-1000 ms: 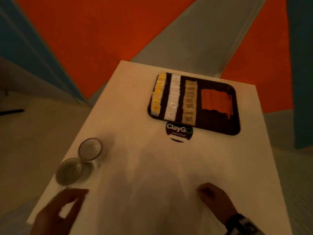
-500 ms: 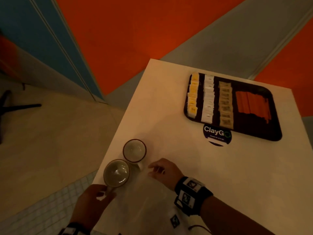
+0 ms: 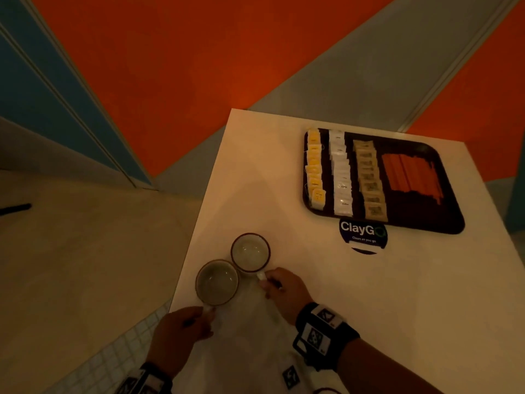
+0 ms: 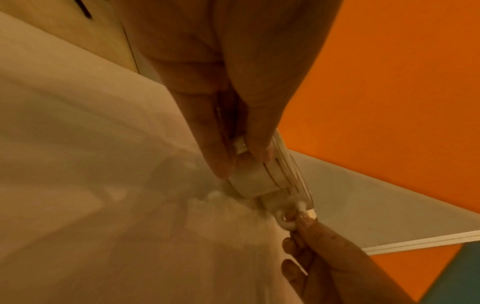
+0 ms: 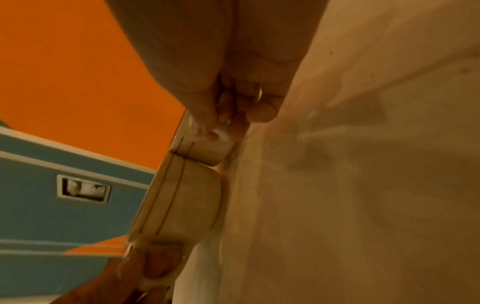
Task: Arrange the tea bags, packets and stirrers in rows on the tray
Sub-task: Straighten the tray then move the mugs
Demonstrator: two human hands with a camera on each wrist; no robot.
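Both hands low and forward, close together. Left hand (image 3: 181, 331) curled, thumb and fingers pinching a cup handle (image 3: 208, 308). Right hand (image 3: 284, 294) curled, pinching the second cup's handle (image 3: 261, 275). Black marker bands (image 3: 322, 335) on both wrists.

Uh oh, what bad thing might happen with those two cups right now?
The near cup sits close to the table's left edge, so a slip of the left hand might send it to the floor. The two cups touch rim to rim, so lifting the far cup with the right hand might knock them together. Each hand only pinches a small handle, so a cup could tip.
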